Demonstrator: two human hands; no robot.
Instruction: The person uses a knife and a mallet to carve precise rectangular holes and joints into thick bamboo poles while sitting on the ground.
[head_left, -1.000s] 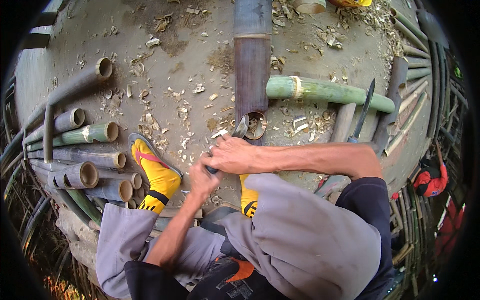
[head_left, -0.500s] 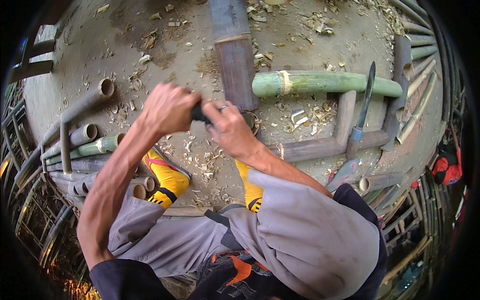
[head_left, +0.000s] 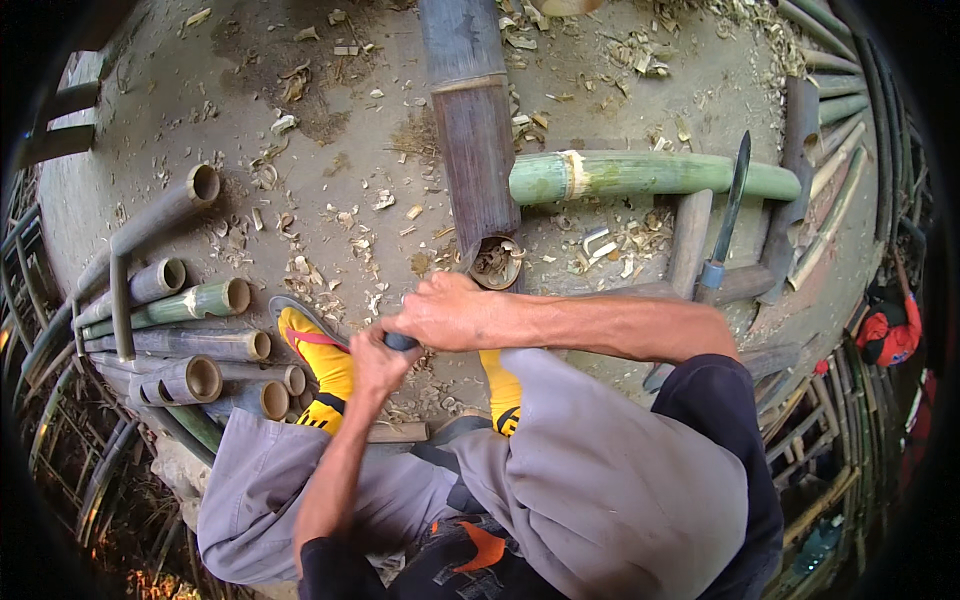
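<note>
My left hand (head_left: 372,362) and my right hand (head_left: 447,312) are both closed around a tool with a dark rounded handle (head_left: 400,342), held between my knees. The tool's working end is mostly hidden; a thin dark edge shows past my right hand, beside the bamboo's mouth. That dark bamboo pole (head_left: 472,150) lies pointing toward me, its open end holding curled shavings (head_left: 494,264). Right of it, a green bamboo length (head_left: 670,174) rests crosswise. A long-bladed knife (head_left: 734,200) leans there, blade upward, with a blue-grey collar at its handle.
Cut bamboo tubes (head_left: 190,380) are stacked at the left, near my yellow-socked left foot (head_left: 318,355). Wood shavings (head_left: 640,55) litter the ground. More poles (head_left: 840,105) line the right edge, where a person in red (head_left: 890,330) is partly visible.
Both hands have come down toward my body with the tool, the left farther than the right. The bamboo's open end, mostly covered before, now shows.
</note>
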